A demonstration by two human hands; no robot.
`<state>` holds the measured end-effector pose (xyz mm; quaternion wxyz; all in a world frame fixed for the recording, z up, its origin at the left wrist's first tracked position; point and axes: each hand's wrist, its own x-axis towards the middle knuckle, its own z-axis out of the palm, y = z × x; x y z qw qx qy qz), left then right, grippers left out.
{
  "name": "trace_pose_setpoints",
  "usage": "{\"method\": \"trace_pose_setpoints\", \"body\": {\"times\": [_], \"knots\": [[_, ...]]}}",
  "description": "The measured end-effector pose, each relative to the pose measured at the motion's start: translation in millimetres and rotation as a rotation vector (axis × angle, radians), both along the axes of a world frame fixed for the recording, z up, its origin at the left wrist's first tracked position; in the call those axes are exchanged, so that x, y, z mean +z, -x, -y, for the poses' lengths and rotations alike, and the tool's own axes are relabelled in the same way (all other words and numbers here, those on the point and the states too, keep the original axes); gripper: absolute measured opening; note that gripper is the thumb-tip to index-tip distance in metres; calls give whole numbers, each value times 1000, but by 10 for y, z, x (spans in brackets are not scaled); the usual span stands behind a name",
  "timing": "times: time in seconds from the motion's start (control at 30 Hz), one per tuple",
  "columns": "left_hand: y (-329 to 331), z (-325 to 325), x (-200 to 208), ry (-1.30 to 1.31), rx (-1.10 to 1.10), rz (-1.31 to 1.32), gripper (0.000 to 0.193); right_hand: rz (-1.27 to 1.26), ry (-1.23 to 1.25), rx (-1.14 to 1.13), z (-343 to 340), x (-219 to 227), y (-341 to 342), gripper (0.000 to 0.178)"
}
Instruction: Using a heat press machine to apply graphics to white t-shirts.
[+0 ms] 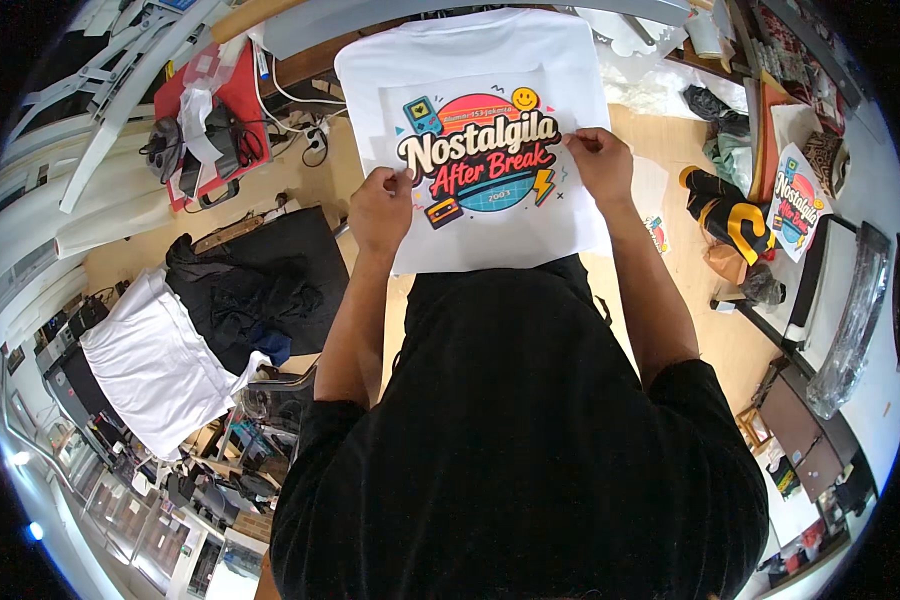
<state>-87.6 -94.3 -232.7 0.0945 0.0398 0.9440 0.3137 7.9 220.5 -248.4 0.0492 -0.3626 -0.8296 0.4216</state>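
Observation:
A white T-shirt (pixel 370 70) lies spread flat before me. Over it is a translucent transfer film sheet (pixel 482 150) with a colourful print of lettering, a round sun shape, a cassette and a smiley. My left hand (pixel 380 212) is closed at the sheet's left edge, thumb and forefinger pinched together. On the opposite side, my right hand (pixel 602 168) pinches the right edge near the end of the lettering. Whether the sheet rests fully on the cloth or is slightly lifted, I cannot tell.
Left of me, a dark board (pixel 315 240) bears crumpled black cloth, with a white garment (pixel 160 360) beside it. A red case (pixel 255 150) with cables stands farther off. At right are another printed sheet (pixel 795 205), a black and yellow bag (pixel 730 215) and a plastic-wrapped roll (pixel 850 320).

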Motion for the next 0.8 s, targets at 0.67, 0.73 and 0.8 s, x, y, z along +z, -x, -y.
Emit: {"method": "trace_pose_setpoints", "body": {"times": [0.67, 0.73, 0.8], "knots": [[-78, -69, 10, 171, -48, -74, 25, -3, -84, -21, -48, -74, 41, 29], [-88, -72, 8, 183, -51, -86, 25, 22, -61, -41, -27, -43, 44, 29], [-101, -70, 8, 186, -57, -98, 25, 30, -65, -43, -7, -5, 52, 28]]}}
